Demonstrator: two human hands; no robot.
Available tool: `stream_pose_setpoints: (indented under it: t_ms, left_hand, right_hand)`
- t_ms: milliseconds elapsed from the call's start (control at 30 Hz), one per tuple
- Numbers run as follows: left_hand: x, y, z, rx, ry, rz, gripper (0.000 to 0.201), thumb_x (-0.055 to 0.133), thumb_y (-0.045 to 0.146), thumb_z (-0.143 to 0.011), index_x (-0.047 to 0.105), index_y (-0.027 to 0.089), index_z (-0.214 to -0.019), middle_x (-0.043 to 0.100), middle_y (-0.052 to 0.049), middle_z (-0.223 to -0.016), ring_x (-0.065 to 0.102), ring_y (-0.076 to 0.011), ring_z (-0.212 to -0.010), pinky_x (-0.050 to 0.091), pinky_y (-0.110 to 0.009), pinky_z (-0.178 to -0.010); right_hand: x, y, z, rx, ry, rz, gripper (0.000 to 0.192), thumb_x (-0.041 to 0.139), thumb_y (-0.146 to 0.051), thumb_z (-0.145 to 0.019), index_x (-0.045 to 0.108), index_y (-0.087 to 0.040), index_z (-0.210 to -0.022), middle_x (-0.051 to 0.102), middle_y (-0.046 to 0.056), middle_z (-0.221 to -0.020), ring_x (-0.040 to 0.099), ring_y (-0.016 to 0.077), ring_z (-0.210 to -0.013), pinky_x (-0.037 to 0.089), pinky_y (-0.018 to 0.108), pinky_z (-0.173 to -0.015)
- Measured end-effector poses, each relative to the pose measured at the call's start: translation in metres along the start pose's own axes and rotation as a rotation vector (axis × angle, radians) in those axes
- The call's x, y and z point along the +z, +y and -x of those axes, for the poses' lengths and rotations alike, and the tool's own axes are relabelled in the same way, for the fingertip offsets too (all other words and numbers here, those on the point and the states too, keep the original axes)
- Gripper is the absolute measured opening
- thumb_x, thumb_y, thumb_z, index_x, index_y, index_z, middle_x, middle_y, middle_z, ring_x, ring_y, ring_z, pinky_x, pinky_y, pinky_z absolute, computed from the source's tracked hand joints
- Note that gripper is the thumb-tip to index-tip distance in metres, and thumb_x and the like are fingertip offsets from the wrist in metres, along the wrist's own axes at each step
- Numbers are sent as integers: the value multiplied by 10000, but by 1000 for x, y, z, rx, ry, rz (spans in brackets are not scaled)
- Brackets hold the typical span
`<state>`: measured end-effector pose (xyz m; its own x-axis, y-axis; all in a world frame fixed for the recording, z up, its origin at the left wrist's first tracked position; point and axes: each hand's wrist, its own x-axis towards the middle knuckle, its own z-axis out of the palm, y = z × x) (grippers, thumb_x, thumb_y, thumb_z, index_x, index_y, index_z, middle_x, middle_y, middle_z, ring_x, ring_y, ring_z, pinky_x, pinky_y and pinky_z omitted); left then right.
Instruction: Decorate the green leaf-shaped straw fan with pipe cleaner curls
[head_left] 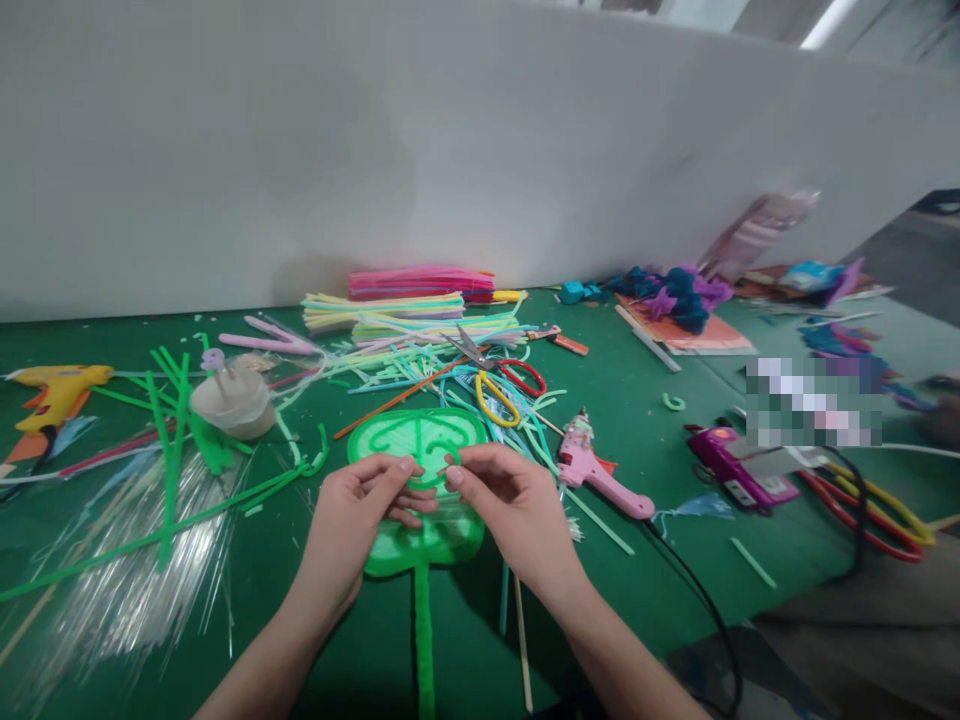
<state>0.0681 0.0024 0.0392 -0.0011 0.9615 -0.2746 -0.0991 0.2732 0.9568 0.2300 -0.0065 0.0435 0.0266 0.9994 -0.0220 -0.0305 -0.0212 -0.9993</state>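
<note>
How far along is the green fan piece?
Done: the green fan has its outline, a curl motif in the upper half and a wrapped handle. In hand: the left hand and right hand pinch a small green piece at its middle. Left: the lower half shows no motif; loose green strips lie unused beside it.
</note>
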Motion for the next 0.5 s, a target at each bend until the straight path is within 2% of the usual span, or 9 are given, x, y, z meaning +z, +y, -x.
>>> stream_pose_setpoints:
  t_ms: [133,233,367,500]
  left_hand:
    - [-2,0,-1,64,-49,-88,285,728,440,-770,711,157,-799,749,-39,-671,732,-212,-645,566,-242,-551]
    - [-1,1,1,110,-99,-172,280,717,441,-781,712,161,-796,742,-34,-646,728,-209,-631,561,-238,-561]
    - [0,2,2,101,-119,-195,260,719,428,-779,718,167,-787,745,-27,-649,718,-197,-612,558,-233,-561]
    - [-1,1,1,89,-135,-190,257,723,423,-770,729,168,-792,751,-23,-668,704,-185,-586,563,-242,-568]
  right_hand:
    - [-6,-1,-6,52,-62,8,251,741,-366,-771,698,-184,-938,722,47,-899,656,175,-810,522,287,-698]
    - [-12,-4,-12,106,-143,-85,301,706,-424,-809,718,-187,-994,716,45,-899,645,171,-818,527,272,-668]
    - [-15,-7,-15,200,-224,-234,263,730,-437,-790,756,-189,-876,679,13,-772,625,147,-758,517,242,-624]
    - [-14,-6,-13,275,-275,-335,250,784,-421,-740,770,-184,-818,674,6,-750,622,127,-736,509,227,-637]
